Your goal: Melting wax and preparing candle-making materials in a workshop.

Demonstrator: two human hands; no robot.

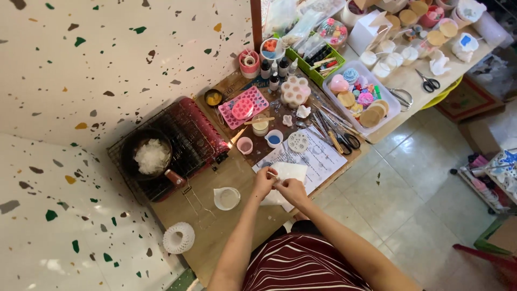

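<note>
My left hand (264,180) and my right hand (291,188) meet over the wooden table (226,231), fingertips together on a small pale thing too tiny to make out. They hover at the edge of a white paper sheet (293,171) lying on a printed sheet (323,159). A clear plastic cup (227,198) stands just left of my left hand. Beyond the hands are a small pink cup (245,145), a small cup of blue liquid (274,138) and a round white patterned mould (297,141).
A black pan of white flakes (151,156) sits on a red stove with a wire rack (188,134). A pink mould tray (246,107), dropper bottles (273,73), tools and scissors (336,132), a clear box of coloured pieces (363,97) and jars crowd the far table. A white ring (178,237) lies near left.
</note>
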